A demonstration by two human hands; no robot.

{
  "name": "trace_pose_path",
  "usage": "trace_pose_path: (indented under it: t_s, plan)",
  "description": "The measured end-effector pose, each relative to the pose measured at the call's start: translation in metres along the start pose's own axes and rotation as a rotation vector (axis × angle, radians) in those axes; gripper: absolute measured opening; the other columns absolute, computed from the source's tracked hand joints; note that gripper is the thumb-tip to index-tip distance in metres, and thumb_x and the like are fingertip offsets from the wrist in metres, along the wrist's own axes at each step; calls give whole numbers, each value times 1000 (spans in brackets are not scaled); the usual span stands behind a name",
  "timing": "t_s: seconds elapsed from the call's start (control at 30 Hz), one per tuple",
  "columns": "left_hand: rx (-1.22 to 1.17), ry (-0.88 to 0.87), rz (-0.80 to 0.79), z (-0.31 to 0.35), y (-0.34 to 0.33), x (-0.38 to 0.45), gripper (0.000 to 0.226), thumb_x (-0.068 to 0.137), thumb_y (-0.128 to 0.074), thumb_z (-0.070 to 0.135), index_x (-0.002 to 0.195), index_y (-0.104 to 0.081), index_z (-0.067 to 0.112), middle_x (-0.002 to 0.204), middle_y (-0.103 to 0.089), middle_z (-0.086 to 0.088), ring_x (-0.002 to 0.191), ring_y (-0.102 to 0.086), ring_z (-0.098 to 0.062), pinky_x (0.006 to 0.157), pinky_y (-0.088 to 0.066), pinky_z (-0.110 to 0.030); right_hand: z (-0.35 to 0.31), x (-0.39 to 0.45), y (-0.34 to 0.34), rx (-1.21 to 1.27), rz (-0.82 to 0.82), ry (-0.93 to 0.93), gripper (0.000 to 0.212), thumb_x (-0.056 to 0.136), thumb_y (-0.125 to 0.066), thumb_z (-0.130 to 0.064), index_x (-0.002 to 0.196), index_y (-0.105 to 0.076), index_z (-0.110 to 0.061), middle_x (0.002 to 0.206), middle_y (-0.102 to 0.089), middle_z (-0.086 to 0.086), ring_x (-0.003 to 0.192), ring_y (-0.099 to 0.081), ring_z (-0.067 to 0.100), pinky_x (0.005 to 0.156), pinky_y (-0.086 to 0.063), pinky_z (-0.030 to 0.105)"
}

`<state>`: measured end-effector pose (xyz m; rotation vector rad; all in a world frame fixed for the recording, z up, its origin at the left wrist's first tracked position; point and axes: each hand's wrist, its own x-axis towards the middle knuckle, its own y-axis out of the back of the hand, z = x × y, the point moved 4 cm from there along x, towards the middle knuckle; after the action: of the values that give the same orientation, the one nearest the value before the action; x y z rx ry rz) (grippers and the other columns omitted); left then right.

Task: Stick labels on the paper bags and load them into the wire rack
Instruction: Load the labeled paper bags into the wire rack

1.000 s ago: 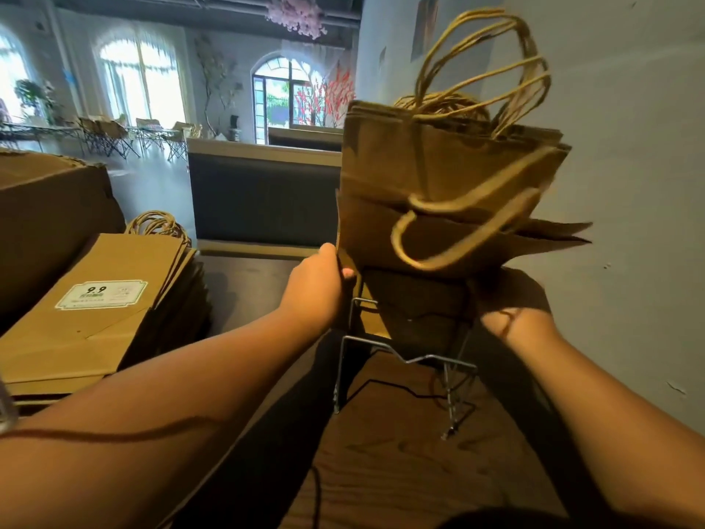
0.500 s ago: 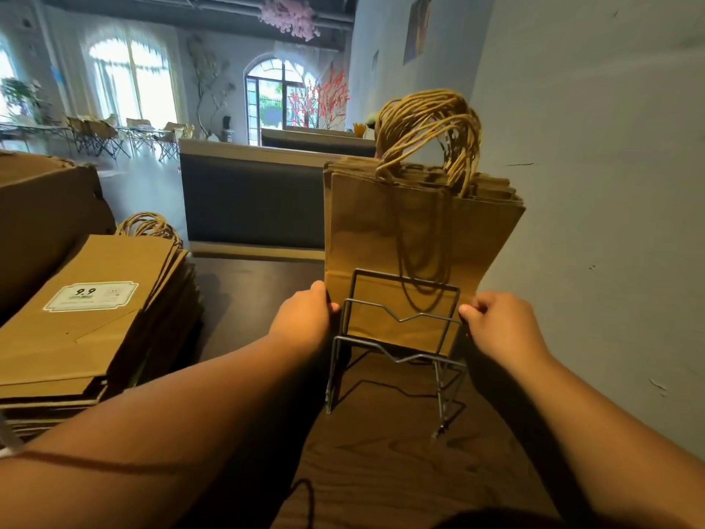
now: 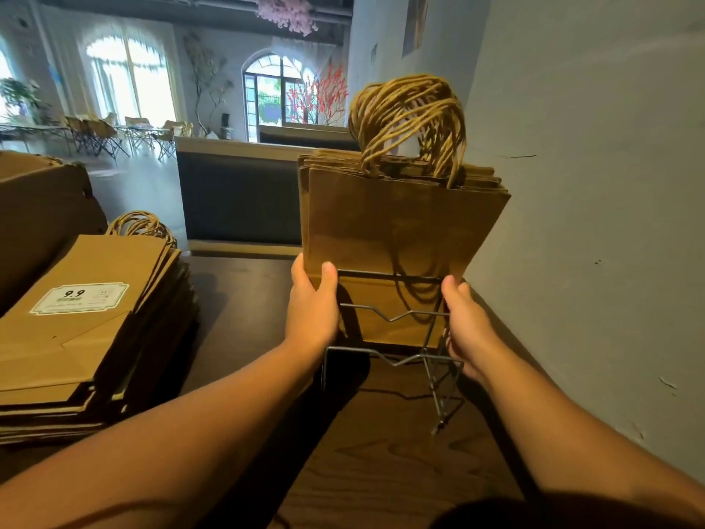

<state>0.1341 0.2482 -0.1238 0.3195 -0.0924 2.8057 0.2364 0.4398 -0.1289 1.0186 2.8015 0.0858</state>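
A bundle of brown paper bags (image 3: 400, 227) stands upright in the wire rack (image 3: 393, 360) on the dark wooden table, its twisted handles up. My left hand (image 3: 313, 303) grips the bundle's lower left edge, thumb on the front face. My right hand (image 3: 467, 322) holds the lower right side by the rack's wires; its fingers are partly hidden behind the bags. A flat stack of bags (image 3: 87, 330) lies at the left, and the top one carries a white label (image 3: 80, 298) reading 9.9.
A grey wall (image 3: 595, 223) runs close along the right of the rack. A cardboard box (image 3: 42, 200) stands behind the flat stack. Beyond the table's far edge are a dark counter (image 3: 236, 192) and a bright room with chairs.
A second ago the bundle was raised above the rack with handles swinging. It came down into the rack, and both hands now hold its lower sides.
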Motion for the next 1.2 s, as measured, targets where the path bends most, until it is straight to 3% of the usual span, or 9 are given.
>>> trace_pose_path:
  t_s: [0.13, 0.23, 0.5, 0.7, 0.83, 0.93, 1.07, 1.13, 1.2]
  plan:
    - [12, -28, 38, -4, 22, 9, 53, 101, -31, 61, 148, -38, 37, 137, -59, 9, 128, -55, -13, 111, -41, -47, -4, 10, 0, 142, -34, 57, 67, 100, -27, -60, 157, -11, -28, 164, -18, -2, 149, -19, 22, 120, -17, 42]
    - [-149, 129, 8, -4, 23, 13, 68, 96, -24, 72, 151, -37, 34, 146, -53, 2, 135, -49, -22, 115, -34, -50, -10, 12, -6, 288, -32, 60, 65, 102, -17, -58, 158, -11, -23, 162, -20, -7, 149, -17, 15, 116, -15, 33]
    - [-145, 213, -17, -11, 11, 15, 59, 102, -14, 63, 143, -48, 37, 131, -64, 4, 124, -58, -18, 113, -39, -52, 6, 24, -16, 503, 92, -30, 87, 83, -37, -77, 155, -26, -30, 158, -34, 1, 145, -31, 28, 118, -22, 55]
    - [-124, 212, -87, -12, 10, 12, 60, 102, -14, 63, 144, -47, 36, 135, -62, 4, 127, -57, -17, 113, -39, -50, 7, 20, -18, 499, 53, -9, 80, 87, -35, -78, 152, -33, -32, 151, -45, 5, 137, -43, 32, 112, -33, 59]
    - [-180, 250, -20, -5, 15, 10, 57, 104, -16, 59, 135, -55, 32, 117, -69, 3, 114, -63, -17, 105, -46, -41, 10, 19, -25, 476, 68, -29, 92, 77, -39, -85, 152, -33, -32, 151, -44, 0, 138, -42, 30, 115, -29, 59]
    - [-250, 304, 39, -3, 27, 11, 51, 106, -18, 53, 100, -63, 29, 80, -73, 6, 86, -66, -13, 78, -51, -31, 12, 14, -40, 452, 48, -22, 96, 73, -39, -88, 151, -35, -32, 150, -46, -2, 136, -44, 27, 115, -31, 57]
    - [-218, 299, 75, 6, 51, 14, 38, 105, -38, 43, 97, -67, 20, 81, -75, -3, 89, -70, -24, 76, -55, -38, 13, 7, -57, 415, 13, 6, 83, 85, -32, -80, 152, -33, -31, 152, -44, -3, 141, -39, 25, 117, -28, 54]
    - [-219, 280, 89, 10, 61, 17, 37, 103, -43, 44, 93, -69, 20, 78, -76, 1, 92, -70, -24, 84, -53, -41, 9, 8, -56, 374, -9, 50, 80, 88, -28, -78, 152, -35, -30, 149, -46, -8, 139, -39, 18, 119, -25, 48]
    - [-243, 239, 108, 12, 66, 22, 42, 104, -37, 49, 107, -70, 24, 102, -76, 1, 111, -65, -22, 101, -47, -43, 3, 11, -52, 344, -2, 115, 65, 97, -23, -68, 144, -45, -29, 129, -53, -19, 124, -45, 6, 112, -28, 34]
